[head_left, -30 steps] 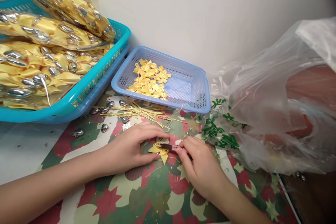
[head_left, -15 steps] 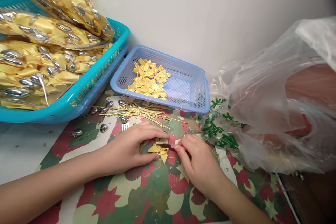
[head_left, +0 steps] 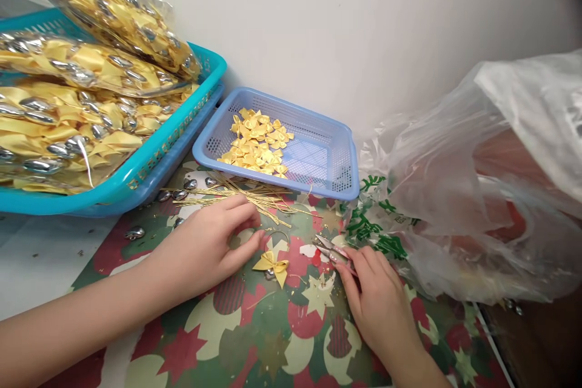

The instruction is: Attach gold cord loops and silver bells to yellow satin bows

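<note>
A yellow ribbon bow [head_left: 273,268] lies on the patterned sheet, with a silver bead partly hidden beneath it. From it a thin gold wire loop curves up toward my left hand [head_left: 211,239]. That hand is open, thumb and fingers apart, just left of the bow and holding nothing. To the right, my right hand [head_left: 375,297] grips a small pair of snips [head_left: 331,248], whose metal tips are parted and point left, away from the bow. Gold wire strips [head_left: 245,191] lie in a loose pile beyond my left hand. Silver heart-shaped beads [head_left: 135,233] are scattered to the left.
A blue basket [head_left: 277,179] with yellow bows stands behind the wires. At the left, a turquoise basket [head_left: 150,163] holds clear bags [head_left: 77,109] of bows with silver beads. A translucent plastic bag [head_left: 431,194] fills the right side, against the wall.
My left hand has let go of the bow and drawn back up-left. My right hand has moved right with the snips, off the bow. The bow now rests on the sheet.
</note>
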Motion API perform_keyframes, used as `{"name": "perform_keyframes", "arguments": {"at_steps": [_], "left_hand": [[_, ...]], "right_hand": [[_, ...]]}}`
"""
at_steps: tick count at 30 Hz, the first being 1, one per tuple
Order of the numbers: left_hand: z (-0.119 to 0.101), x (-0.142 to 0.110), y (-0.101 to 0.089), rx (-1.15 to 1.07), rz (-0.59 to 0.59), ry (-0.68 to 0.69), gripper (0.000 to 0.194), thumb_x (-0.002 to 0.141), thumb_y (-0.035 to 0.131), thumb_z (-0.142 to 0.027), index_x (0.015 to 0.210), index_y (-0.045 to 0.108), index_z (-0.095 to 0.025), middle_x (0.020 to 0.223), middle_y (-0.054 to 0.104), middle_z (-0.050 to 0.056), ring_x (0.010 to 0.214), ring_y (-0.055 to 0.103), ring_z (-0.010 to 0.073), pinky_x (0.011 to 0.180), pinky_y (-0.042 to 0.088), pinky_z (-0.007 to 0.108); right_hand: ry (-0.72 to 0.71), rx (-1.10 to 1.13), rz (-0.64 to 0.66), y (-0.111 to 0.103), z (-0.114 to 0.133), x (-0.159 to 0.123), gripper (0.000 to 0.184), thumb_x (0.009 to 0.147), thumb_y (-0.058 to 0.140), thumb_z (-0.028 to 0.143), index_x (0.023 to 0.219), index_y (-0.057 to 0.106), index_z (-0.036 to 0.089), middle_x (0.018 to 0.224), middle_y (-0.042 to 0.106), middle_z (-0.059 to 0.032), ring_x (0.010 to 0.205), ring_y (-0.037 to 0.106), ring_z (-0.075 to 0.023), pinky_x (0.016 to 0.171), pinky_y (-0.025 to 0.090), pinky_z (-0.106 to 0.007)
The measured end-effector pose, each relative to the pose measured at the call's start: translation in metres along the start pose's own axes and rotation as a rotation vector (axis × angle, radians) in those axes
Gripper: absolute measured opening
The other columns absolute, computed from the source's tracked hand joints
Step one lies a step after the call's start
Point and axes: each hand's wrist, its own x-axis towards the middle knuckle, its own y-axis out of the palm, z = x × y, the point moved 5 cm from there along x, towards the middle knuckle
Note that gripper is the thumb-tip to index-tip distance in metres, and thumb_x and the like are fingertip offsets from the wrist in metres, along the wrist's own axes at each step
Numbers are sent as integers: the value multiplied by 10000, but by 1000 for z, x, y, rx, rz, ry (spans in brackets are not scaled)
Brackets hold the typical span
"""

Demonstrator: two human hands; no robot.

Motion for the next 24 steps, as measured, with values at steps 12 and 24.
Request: {"name": "perform_keyframes", "arguments": {"at_steps": [12, 24], "left_hand": [[13, -16, 31, -460, 488, -397, 395, 895, 496, -520, 659, 526, -205, 555, 650, -3, 421, 593, 152, 387, 366, 220], [-26, -21, 19, -544, 421, -72, 400, 951, 419, -515, 695, 464, -211, 584, 550, -32, 502, 514, 123, 504, 390, 235]], "right_hand": [[-79, 554, 99, 20, 72, 38, 154, 879, 524, 93, 847, 644, 186, 760, 660, -29, 662, 630, -162, 594, 496, -261], [-511, 435, -475, -13, 71, 25, 270, 874, 563, 24, 1105, 630, 145, 881, 751, -90, 833, 693, -199, 765, 595, -319]]}}
